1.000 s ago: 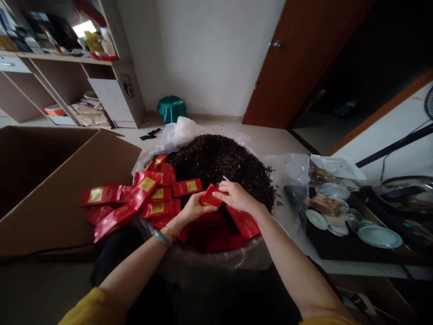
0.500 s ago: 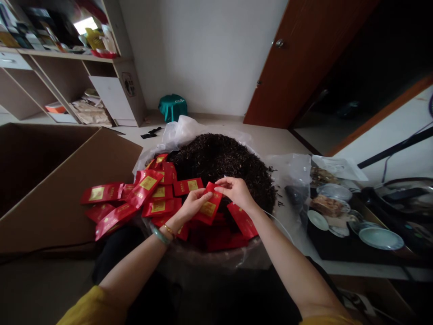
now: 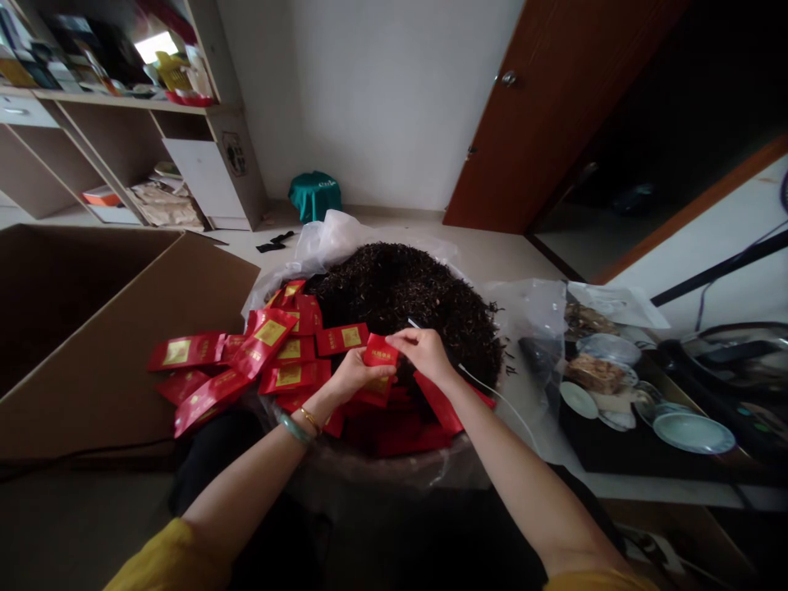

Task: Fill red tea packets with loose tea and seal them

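Observation:
A small red packet (image 3: pixel 380 355) with a gold label is pinched between both my hands over a mound of dark loose tea leaves (image 3: pixel 406 300). My left hand (image 3: pixel 350 373) grips its lower left side, fingers closed. My right hand (image 3: pixel 422 349) pinches its top right edge and also carries a thin white stick that trails back along my forearm. Several more red packets (image 3: pixel 258 361) lie spread to the left on the rim of the plastic-lined tub (image 3: pixel 382 468), and others lie under my hands.
A large open cardboard box (image 3: pixel 92 328) stands at the left. At the right a dark tray (image 3: pixel 646 427) carries small plates and cups. A shelf unit, a green bag (image 3: pixel 314 195) and a brown door (image 3: pixel 542 107) stand behind.
The packet hung slanted and lower half a second ago; now it is raised and squared between both hands, and my right hand has closed on its top edge.

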Motion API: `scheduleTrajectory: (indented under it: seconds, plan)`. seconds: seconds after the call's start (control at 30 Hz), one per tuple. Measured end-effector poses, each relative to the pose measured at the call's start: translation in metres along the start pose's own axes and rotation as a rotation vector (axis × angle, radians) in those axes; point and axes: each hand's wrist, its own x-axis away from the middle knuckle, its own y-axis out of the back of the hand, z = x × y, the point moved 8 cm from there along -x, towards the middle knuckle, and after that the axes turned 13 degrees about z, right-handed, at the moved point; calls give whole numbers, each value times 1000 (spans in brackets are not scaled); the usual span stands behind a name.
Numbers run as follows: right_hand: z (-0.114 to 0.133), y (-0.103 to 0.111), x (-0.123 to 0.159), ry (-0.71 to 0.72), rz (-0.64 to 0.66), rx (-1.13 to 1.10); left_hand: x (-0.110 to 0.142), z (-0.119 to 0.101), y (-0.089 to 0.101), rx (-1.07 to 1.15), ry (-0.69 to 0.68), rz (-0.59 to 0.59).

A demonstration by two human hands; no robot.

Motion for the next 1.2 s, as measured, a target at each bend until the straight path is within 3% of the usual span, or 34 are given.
scheduleTrajectory:
  seconds: [0.13,0.2,0.3,0.47,0.6,0.7,0.77,0.87,0.97,1.07,1.2]
  plan:
    - [-28,34,-3,-69,-156,395,0,-1,5,64,8,-80]
    - [-51,38,-5,-204,-95,674,-1,-2,7,78,15,-105]
    - [-81,32,-4,-383,30,894,-1,-2,9,75,34,-126]
    - [-84,15,-7,-358,36,1002,-1,-1,10,64,34,-124]
    - [-79,28,-9,-338,-16,887,0,-4,10,56,32,-116]
    - [-69,54,-6,-272,-86,610,0,-5,10,55,29,-117]
    - [-57,62,-4,-167,-45,372,0,-5,11,49,25,-118]
    - [-34,51,1,-51,132,86,-1,-2,11,8,20,-109]
    - [-10,26,6,-1,277,53,-2,-1,9,-70,16,-75]
    - [6,7,9,-3,313,122,-2,-3,6,-152,-12,-35]
    - [14,1,9,-42,248,213,-1,-3,4,-193,-10,-17]
